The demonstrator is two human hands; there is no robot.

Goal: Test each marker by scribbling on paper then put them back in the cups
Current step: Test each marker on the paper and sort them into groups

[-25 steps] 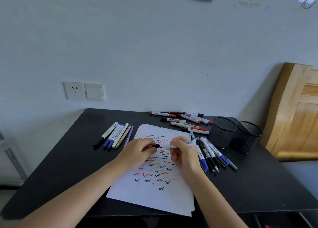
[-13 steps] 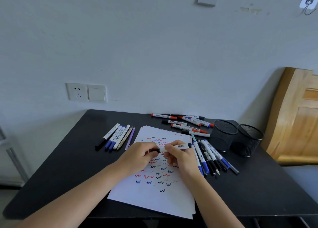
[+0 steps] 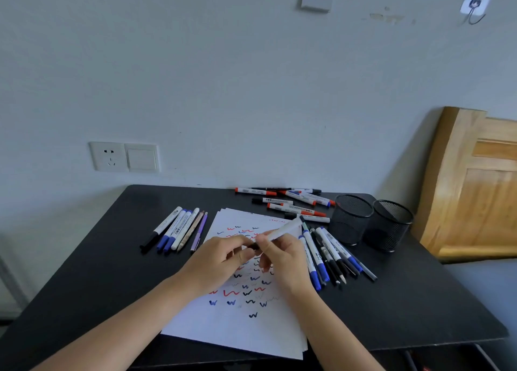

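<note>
Over the white paper [image 3: 237,323], covered in red, blue and black scribbles, both hands meet on one white marker [image 3: 285,229]. My right hand [image 3: 282,258] grips its barrel, which slants up to the right. My left hand [image 3: 221,258] pinches the black cap end [image 3: 254,246]. Two black mesh cups [image 3: 353,219] [image 3: 390,225] stand at the right. One group of markers [image 3: 179,228] lies left of the paper, another [image 3: 333,256] between the paper and the cups, and a third [image 3: 291,201] at the back.
The black table [image 3: 419,309] stands against a pale wall with a socket and switch [image 3: 124,157]. A wooden board [image 3: 475,186] leans at the right, close behind the cups.
The marker has tilted from nearly level to slanting up to the right, and both hands have shifted a little on it. The camera view has dipped slightly.
</note>
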